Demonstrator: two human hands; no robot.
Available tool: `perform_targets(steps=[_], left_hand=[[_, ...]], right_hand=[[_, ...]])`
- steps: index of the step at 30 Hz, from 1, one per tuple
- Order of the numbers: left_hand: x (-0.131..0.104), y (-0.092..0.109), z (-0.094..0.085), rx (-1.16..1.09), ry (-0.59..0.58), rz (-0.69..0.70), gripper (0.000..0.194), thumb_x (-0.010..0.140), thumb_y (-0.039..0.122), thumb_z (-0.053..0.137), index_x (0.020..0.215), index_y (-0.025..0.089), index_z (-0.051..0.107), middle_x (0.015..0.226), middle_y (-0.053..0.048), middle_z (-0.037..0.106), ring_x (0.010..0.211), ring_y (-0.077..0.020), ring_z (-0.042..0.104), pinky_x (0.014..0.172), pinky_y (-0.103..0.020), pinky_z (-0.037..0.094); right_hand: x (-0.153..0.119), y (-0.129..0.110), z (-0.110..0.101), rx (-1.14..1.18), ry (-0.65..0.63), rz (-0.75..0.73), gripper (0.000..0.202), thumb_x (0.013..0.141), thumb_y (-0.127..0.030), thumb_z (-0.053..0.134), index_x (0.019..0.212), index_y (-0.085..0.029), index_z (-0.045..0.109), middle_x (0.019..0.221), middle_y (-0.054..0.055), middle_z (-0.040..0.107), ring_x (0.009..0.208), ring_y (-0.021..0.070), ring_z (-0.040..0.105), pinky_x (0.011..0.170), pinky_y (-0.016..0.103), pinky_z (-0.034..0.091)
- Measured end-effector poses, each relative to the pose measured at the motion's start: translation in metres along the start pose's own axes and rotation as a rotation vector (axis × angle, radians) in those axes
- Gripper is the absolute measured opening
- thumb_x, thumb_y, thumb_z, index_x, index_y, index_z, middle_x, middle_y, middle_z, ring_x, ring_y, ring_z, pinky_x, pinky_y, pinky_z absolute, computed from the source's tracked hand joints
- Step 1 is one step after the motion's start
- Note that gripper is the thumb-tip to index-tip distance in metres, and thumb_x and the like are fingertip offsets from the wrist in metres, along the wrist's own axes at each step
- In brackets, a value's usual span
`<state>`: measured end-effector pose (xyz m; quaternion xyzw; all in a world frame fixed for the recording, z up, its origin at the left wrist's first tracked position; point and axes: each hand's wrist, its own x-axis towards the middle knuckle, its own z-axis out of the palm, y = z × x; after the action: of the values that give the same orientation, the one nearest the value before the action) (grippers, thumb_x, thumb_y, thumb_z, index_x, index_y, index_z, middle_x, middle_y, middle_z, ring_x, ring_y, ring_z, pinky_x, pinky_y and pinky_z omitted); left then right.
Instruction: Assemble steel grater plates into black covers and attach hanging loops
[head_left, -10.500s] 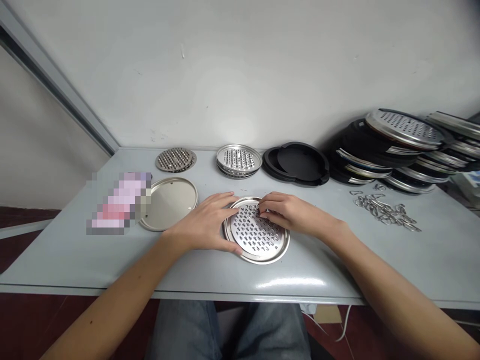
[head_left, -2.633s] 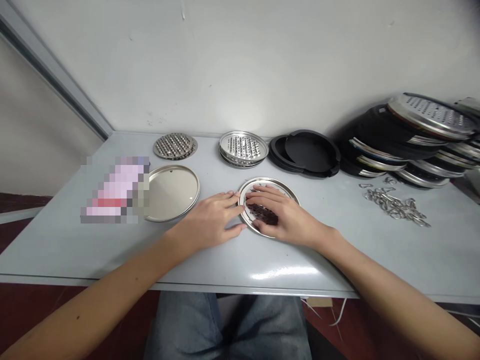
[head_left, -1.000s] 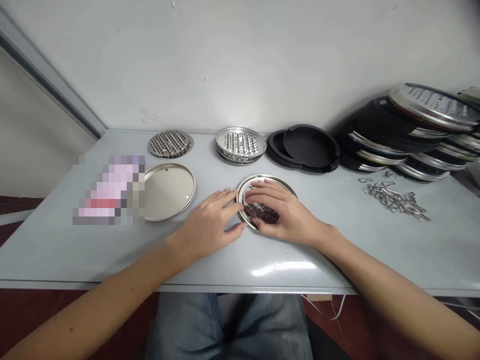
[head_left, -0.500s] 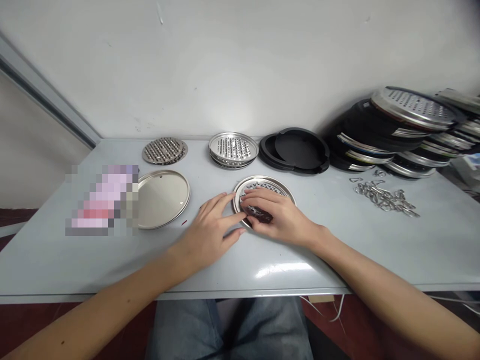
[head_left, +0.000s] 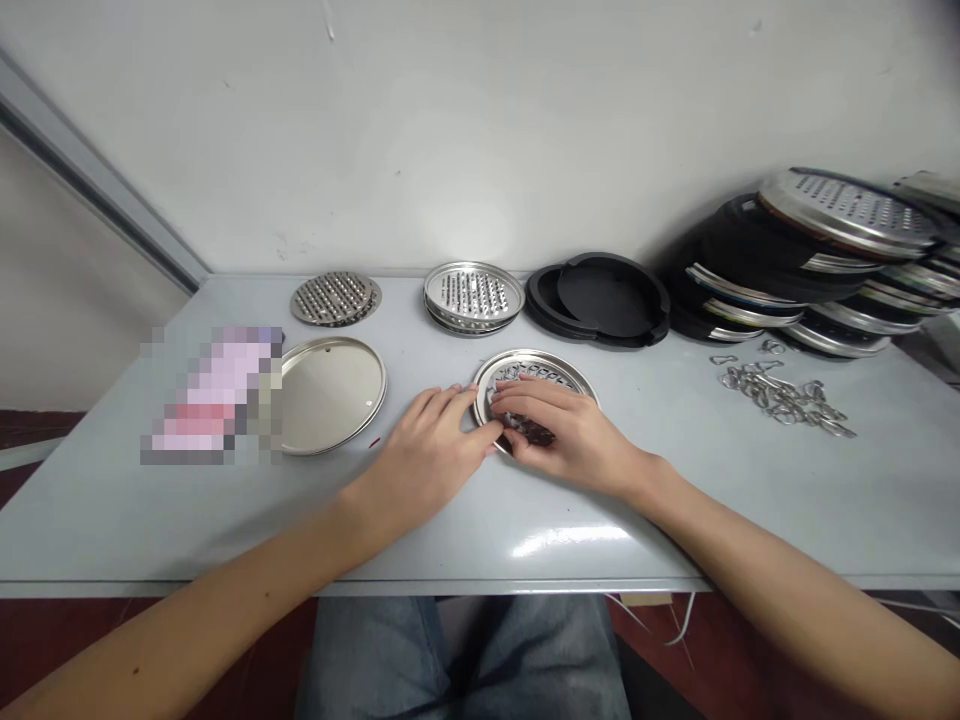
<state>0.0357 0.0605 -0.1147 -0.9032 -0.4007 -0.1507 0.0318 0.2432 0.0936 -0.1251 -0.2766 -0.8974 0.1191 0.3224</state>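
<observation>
In front of me a round metal grater disc (head_left: 546, 377) with raised holes lies within a shiny metal rim (head_left: 598, 390). My right hand (head_left: 574, 430) curves over the disc, its fingers on the far side and its thumb at the near edge, closed on it. The palm hides much of the disc. Beside the rim's left edge is my left hand (head_left: 439, 440), its index fingertip and thumb touching the rim with a gap between them. To the left lies a round, plain metal lid-like plate (head_left: 330, 395), apparently with another beneath it.
Perforated grater discs (head_left: 335, 298) and a stack of rimmed graters (head_left: 474, 297) lie near the wall. Black round trays (head_left: 615, 300) sit beside them. Stacked black-and-metal grater sets (head_left: 757, 255) rise at the right, with a pile of metal clips (head_left: 787, 395) in front. A pixelated patch covers something pink at left.
The grater disc under my right hand looks flatter within the rim. My left thumb has moved closer to the right hand. The whole view has shifted slightly.
</observation>
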Motion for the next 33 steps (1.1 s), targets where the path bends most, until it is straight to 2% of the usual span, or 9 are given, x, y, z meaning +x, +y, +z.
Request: perform_targets(steps=[5,9,15,21,25,29,33], left_hand=[[-0.004,-0.008,-0.001,-0.086,-0.017,0.051,0.027,0.094,0.023,0.051,0.119,0.023,0.061,0.134,-0.014,0.053,0.125,-0.0307,0.049,0.104,-0.051,0.041],[-0.009,-0.02,-0.003,-0.173,-0.074,0.086,0.034,0.095,0.029,0.05,0.128,0.025,0.057,0.144,-0.012,0.046,0.133,-0.0306,0.043,0.108,-0.049,0.04],[-0.011,-0.024,-0.004,-0.197,-0.074,0.065,0.033,0.095,0.025,0.049,0.127,0.025,0.059,0.143,-0.01,0.048,0.133,-0.0272,0.044,0.109,-0.046,0.039],[-0.01,-0.023,-0.003,-0.237,-0.053,0.096,0.034,0.094,0.026,0.052,0.127,0.022,0.057,0.139,-0.008,0.054,0.133,-0.0252,0.045,0.11,-0.044,0.04],[-0.009,-0.029,-0.006,-0.262,-0.034,0.054,0.031,0.092,0.033,0.055,0.119,0.019,0.06,0.134,-0.01,0.057,0.131,-0.026,0.047,0.109,-0.044,0.042],[-0.009,-0.033,-0.006,-0.324,-0.014,-0.064,0.022,0.092,0.036,0.053,0.103,0.019,0.062,0.129,-0.008,0.061,0.125,-0.0235,0.053,0.104,-0.039,0.046],[-0.008,-0.034,-0.002,-0.291,0.011,-0.149,0.033,0.089,0.038,0.058,0.116,0.02,0.058,0.134,-0.009,0.057,0.123,-0.024,0.054,0.102,-0.04,0.047]], right_hand=[[0.001,0.0,-0.001,0.001,0.001,-0.009,0.032,0.083,-0.014,0.057,0.113,-0.022,0.06,0.109,0.007,0.07,0.103,0.0227,0.066,0.103,0.045,0.048],[0.001,-0.001,-0.002,0.006,-0.009,-0.005,0.032,0.083,-0.014,0.057,0.114,-0.022,0.06,0.108,0.007,0.07,0.107,0.0235,0.064,0.102,0.045,0.049],[0.002,0.0,-0.002,0.009,-0.02,0.044,0.029,0.082,-0.016,0.059,0.111,-0.021,0.062,0.108,0.008,0.069,0.11,0.0239,0.061,0.099,0.043,0.049],[0.006,0.001,-0.007,-0.013,-0.052,0.057,0.024,0.082,-0.024,0.062,0.107,-0.023,0.065,0.113,0.008,0.068,0.111,0.0256,0.061,0.107,0.05,0.04],[0.006,0.006,-0.024,-0.043,-0.101,0.07,0.028,0.086,-0.025,0.058,0.114,-0.022,0.062,0.12,0.01,0.065,0.119,0.0275,0.055,0.104,0.05,0.043],[0.003,0.02,-0.039,-0.127,-0.016,0.156,0.027,0.088,-0.026,0.058,0.114,-0.02,0.062,0.119,0.012,0.064,0.116,0.0284,0.056,0.099,0.049,0.048],[0.0,0.028,-0.039,-0.145,-0.025,0.168,0.026,0.088,-0.027,0.057,0.113,-0.019,0.063,0.117,0.013,0.064,0.11,0.028,0.059,0.095,0.048,0.05]])
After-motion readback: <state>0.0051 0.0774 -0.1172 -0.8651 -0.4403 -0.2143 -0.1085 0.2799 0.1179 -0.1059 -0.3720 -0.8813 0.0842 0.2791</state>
